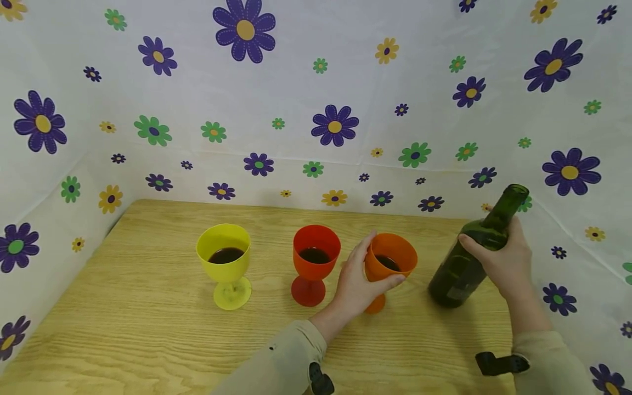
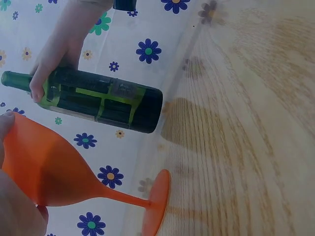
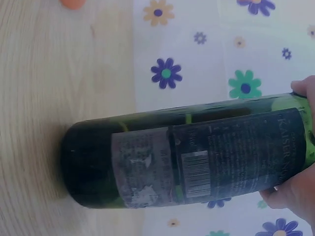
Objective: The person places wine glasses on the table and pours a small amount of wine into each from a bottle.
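Three plastic goblets stand on the wooden table (image 1: pixel 123 307): a yellow goblet (image 1: pixel 224 264), a red goblet (image 1: pixel 314 262) and an orange goblet (image 1: pixel 392 259), each with dark liquid inside. My left hand (image 1: pixel 362 280) grips the bowl of the orange goblet (image 2: pixel 54 169), whose foot rests on the table. To the right, my right hand (image 1: pixel 503 258) holds a dark green glass bottle (image 1: pixel 474 252) by its shoulder; the uncapped bottle is tilted, its base near or on the table. The left wrist view shows the bottle (image 2: pixel 93 101). Its label (image 3: pixel 197 169) fills the right wrist view.
White sheeting printed with purple, green and yellow flowers (image 1: pixel 336 126) walls the table at the back and on both sides. Bare wood lies in front of the goblets and at the left (image 1: pixel 99 351).
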A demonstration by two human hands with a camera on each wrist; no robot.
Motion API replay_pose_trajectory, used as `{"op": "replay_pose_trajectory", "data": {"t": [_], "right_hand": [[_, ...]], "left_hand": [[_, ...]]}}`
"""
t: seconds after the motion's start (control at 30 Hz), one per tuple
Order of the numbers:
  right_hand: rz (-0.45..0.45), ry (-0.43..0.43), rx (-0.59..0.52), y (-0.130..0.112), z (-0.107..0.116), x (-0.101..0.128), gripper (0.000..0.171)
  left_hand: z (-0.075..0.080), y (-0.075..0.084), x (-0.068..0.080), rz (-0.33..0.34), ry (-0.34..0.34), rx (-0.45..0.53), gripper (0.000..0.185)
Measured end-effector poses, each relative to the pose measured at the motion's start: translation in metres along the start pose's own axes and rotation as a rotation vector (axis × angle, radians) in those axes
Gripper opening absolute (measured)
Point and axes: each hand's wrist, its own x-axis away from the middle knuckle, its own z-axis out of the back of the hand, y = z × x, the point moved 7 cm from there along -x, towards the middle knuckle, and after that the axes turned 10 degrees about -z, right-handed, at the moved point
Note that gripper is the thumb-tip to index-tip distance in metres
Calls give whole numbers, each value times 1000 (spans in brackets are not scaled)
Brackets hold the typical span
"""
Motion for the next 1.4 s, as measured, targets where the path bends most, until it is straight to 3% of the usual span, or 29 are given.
{"op": "replay_pose_trajectory", "data": {"t": [0.37, 0.8, 1.2, 1.4], "right_hand": [[-102, 87, -62, 21, 9, -16, 77], [-154, 125, -130, 33, 12, -20, 75], [-169, 67, -115, 36, 10, -19, 80], [-164, 70, -131, 36, 9, -19, 92]], "left_hand": [[0, -1, -1, -9, -3, 9, 87], [0, 0, 0, -5, -3, 2, 88], [0, 2, 1, -7, -3, -13, 90], [0, 7, 4, -26, -28, -39, 98]]}}
